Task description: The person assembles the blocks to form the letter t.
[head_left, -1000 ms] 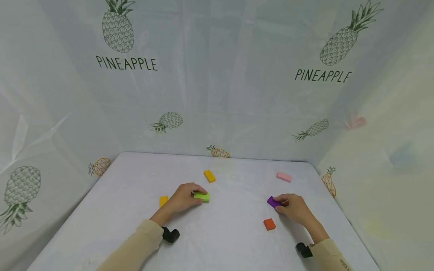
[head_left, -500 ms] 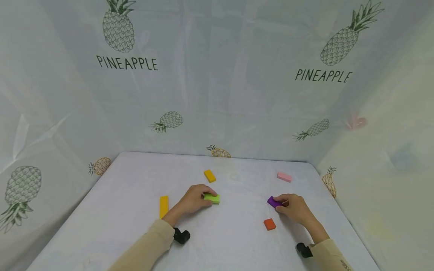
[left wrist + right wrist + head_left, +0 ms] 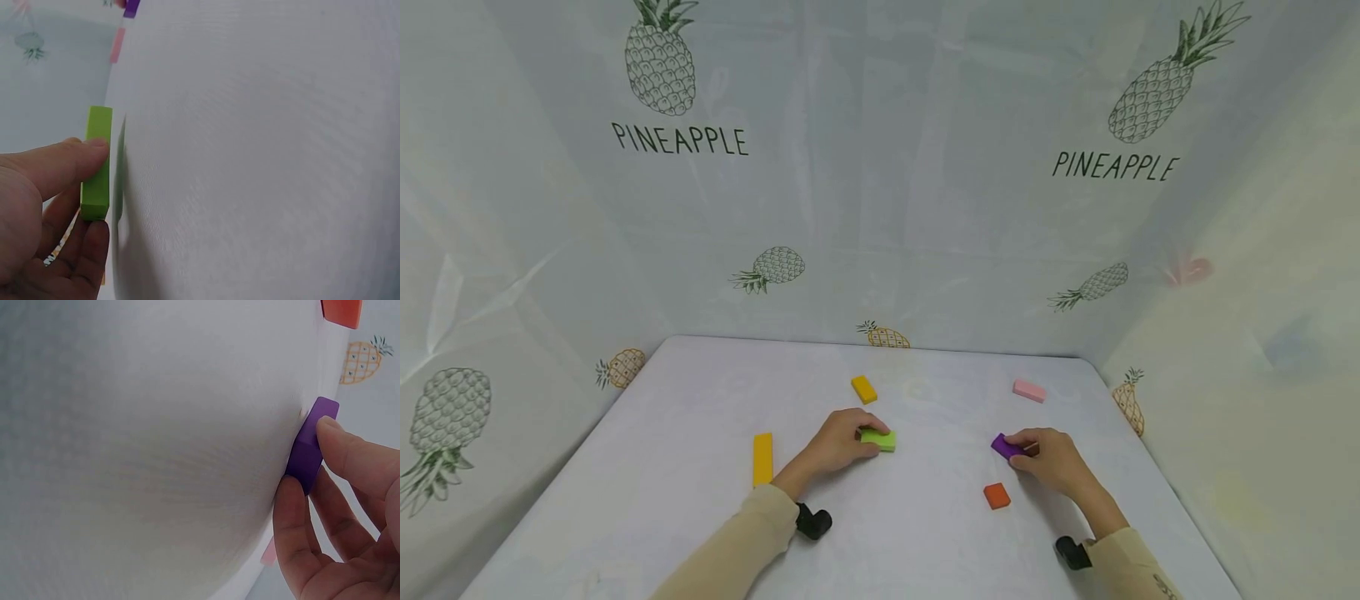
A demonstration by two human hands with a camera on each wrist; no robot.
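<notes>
My left hand (image 3: 844,439) pinches a light green rectangular block (image 3: 878,440) between thumb and fingers, left of the table's middle. In the left wrist view a strip of shadow separates the green block (image 3: 97,165) from the white tabletop, so it is held just above the surface. Over on the right, my right hand (image 3: 1054,460) grips a purple block (image 3: 1002,447) by thumb and fingertips. The right wrist view has this purple block (image 3: 312,445) right at the tabletop, its lower end partly covered by the fingers.
Near the right hand lies an orange-red block (image 3: 997,497). Farther back are a pink block (image 3: 1029,391) and a short yellow block (image 3: 864,390). A longer yellow block (image 3: 762,458) lies beside the left forearm. A pineapple-print curtain (image 3: 880,192) encloses the white table (image 3: 925,533).
The left hand has moved to the right with the green block, uncovering more of the long yellow block. The right hand and purple block have stayed in place.
</notes>
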